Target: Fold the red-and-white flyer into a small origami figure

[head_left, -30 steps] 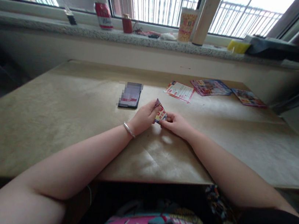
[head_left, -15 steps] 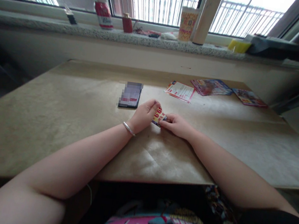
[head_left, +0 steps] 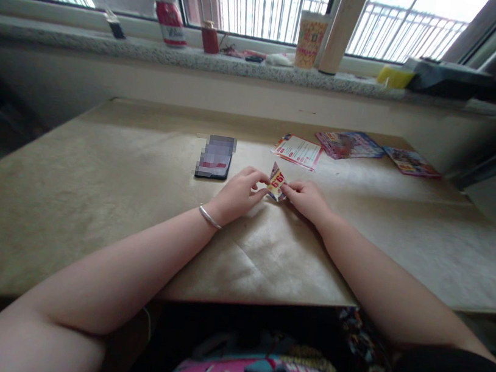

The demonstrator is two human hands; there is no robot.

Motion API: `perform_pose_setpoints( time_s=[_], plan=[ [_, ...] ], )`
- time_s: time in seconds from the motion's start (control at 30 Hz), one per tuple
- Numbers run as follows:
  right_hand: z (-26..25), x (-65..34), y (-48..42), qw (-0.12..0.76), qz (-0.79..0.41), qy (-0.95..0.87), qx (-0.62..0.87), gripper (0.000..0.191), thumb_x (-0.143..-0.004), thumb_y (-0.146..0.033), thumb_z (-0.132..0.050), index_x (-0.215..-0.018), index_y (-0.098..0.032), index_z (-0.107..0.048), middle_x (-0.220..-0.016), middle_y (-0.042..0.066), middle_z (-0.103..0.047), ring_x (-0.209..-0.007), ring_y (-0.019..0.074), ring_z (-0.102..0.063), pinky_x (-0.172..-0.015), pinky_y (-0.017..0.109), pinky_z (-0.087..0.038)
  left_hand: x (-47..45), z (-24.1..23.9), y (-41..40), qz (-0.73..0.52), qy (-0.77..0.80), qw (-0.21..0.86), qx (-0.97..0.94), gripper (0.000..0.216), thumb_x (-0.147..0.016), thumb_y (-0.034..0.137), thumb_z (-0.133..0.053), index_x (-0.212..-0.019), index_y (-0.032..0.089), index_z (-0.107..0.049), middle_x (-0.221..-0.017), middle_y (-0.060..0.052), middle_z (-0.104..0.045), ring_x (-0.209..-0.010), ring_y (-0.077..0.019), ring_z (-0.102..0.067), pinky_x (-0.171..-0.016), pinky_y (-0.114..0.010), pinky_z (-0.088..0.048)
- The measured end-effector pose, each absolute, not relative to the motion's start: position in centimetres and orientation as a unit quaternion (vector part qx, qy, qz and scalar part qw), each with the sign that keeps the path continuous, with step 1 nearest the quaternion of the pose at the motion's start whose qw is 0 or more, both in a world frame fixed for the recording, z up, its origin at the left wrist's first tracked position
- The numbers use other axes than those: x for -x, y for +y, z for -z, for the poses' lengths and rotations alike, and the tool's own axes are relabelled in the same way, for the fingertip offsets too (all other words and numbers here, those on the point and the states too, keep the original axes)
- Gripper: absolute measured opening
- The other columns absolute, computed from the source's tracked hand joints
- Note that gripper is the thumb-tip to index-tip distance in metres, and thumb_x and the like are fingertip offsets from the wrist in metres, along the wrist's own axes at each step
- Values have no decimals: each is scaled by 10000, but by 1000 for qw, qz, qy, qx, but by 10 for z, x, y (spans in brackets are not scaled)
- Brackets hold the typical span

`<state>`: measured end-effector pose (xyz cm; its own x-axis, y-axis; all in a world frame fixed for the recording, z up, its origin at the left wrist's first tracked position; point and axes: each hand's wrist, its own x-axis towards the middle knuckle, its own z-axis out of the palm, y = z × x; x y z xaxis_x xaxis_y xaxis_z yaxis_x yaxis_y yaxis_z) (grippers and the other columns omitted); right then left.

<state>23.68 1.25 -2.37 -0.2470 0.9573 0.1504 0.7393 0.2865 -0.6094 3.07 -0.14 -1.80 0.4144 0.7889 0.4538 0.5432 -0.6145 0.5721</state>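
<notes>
A small folded piece of red and yellow printed paper (head_left: 277,182) stands on the brown paper-covered table (head_left: 90,188), pinched between both my hands. My left hand (head_left: 237,194), with a silver bangle on its wrist, grips the paper's left side with closed fingers. My right hand (head_left: 306,199) pinches its right side. The paper forms a pointed, triangular shape between my fingertips.
A dark phone (head_left: 215,160) lies just left of my hands. Printed leaflets (head_left: 298,151) and two more colourful sheets (head_left: 348,143) lie at the far right of the table. The window sill holds a red can (head_left: 169,25), a paper cup (head_left: 310,41) and a yellow sponge (head_left: 395,77).
Both hands have shifted a little farther from me and to the right. The paper has been refolded from a flatter slanted piece into an upright pointed shape.
</notes>
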Motion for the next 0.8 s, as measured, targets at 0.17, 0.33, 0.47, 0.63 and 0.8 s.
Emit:
perform_pose_setpoints(
  time_s=[0.17, 0.33, 0.47, 0.63, 0.8],
  plan=[
    [27, -238, 15, 250, -93, -760, 593, 344, -858, -450, -512, -797, -221, -761, -1023, 60, -708, -1029, 240, -566, -959, 387, -372, -32, 13, -11, -237, 333, 36, -912, 233, -923, 245, -471, -1036, 230, -674, -1126, -52, -630, -1015, -188, -584, -953, -355, -450],
    [28, -238, 13, 262, -39, -750, 606, 304, -813, -458, -568, -787, -207, -736, -1051, 95, -660, -1074, 282, -494, -986, 433, -367, -34, 11, -15, -180, 325, -12, -928, 363, -935, 304, -465, -1274, 217, -563, -1192, -77, -623, -1079, -222, -558, -969, -386, -444],
    [27, -242, 14, 256, -9, -739, 623, 303, -737, -486, -638, -845, -209, -691, -1034, 110, -610, -1078, 303, -468, -960, 439, -392, -34, 11, -15, -158, 314, -15, -936, 376, -937, 336, -460, -1282, 223, -560, -1236, -77, -590, -1128, -230, -525, -1009, -396, -413],
    [25, -249, 15, 248, -10, -752, 611, 274, -768, -473, -623, -866, -223, -680, -1037, 105, -612, -1081, 301, -469, -956, 437, -401, -35, 11, -15, -147, 327, -4, -933, 388, -935, 363, -461, -1289, 235, -555, -1304, -83, -536, -1220, -247, -465, -1060, -417, -373],
    [21, -251, 14, 233, 6, -770, 594, 174, -792, -372, -618, -828, -229, -709, -1039, 98, -640, -1076, 300, -468, -953, 448, -409, -36, 11, -14, -139, 334, 14, -932, 384, -929, 371, -474, -1284, 251, -558, -1330, -73, -522, -1239, -250, -457, -1077, -429, -359]
  ],
)
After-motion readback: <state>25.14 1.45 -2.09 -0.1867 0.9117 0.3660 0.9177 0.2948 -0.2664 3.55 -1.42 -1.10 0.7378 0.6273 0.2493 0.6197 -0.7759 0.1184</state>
